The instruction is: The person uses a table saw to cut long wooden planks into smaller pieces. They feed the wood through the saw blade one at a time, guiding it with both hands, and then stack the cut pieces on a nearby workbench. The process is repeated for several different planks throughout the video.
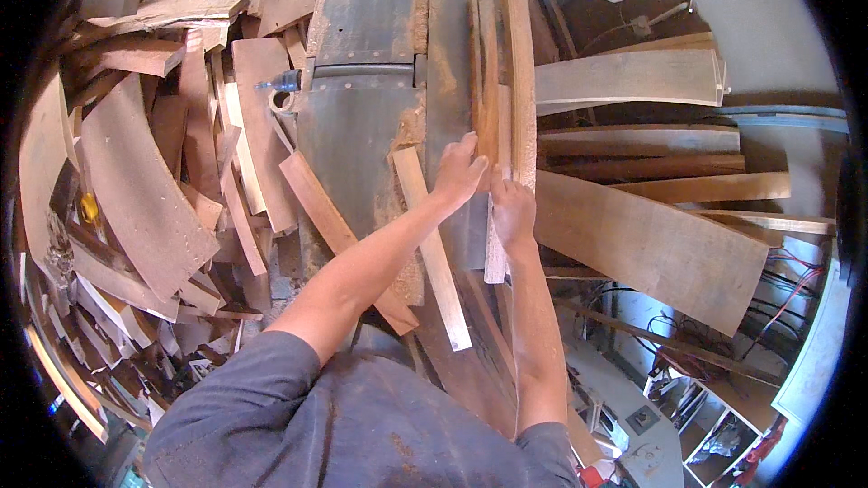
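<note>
Ahead of me, two narrow wooden strips lie lengthwise on a dusty metal machine bed, beside a long upright board (521,63). My left hand (459,169) has its fingers curled against the darker strip (487,81). Close by on the right, my right hand (514,210) is closed around the paler strip (495,253), whose near end sticks out below the fingers. The undersides of both grips are hidden. A light wooden stick (432,248) lies under my left forearm, and a reddish stick (316,199) slants beneath the same arm.
Left of the metal bed (353,126), with its crosswise slot (363,70), offcuts are heaped, including a wide curved board (145,185). Wide planks (651,244) jut out on the right. Cables and a shelf unit (714,425) stand at the lower right.
</note>
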`<state>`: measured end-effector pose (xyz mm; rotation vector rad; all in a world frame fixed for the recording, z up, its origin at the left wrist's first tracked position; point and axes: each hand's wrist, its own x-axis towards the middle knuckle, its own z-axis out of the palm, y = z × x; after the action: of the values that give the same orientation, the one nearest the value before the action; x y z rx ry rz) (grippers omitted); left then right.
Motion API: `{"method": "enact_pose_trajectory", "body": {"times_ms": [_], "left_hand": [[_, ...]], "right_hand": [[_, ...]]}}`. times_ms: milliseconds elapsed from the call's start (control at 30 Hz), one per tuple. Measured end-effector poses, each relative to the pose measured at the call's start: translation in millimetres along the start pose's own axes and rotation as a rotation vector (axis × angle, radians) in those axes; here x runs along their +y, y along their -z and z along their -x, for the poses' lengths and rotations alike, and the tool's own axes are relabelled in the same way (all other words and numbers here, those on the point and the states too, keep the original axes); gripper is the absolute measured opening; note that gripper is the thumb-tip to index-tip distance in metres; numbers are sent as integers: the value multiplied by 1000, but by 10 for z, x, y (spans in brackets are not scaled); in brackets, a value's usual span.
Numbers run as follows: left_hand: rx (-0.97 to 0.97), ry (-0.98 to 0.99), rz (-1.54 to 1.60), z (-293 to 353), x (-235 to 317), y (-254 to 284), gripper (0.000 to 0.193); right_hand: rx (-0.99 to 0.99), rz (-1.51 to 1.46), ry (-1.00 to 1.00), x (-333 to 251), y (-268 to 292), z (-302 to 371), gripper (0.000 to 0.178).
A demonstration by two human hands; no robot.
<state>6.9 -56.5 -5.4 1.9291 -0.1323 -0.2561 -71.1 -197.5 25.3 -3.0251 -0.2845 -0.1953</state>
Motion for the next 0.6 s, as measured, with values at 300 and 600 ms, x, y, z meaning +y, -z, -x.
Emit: {"method": "enact_pose_trajectory", "body": {"times_ms": [300,600], "left_hand": [[11,-229,-286,928,-220,1335,49],[108,-343,-565,1304,-676,2059,26]], "right_hand": [[-27,49,-22,38,-76,-37,53],[-20,31,-23,63,-61,-138,52]]}}
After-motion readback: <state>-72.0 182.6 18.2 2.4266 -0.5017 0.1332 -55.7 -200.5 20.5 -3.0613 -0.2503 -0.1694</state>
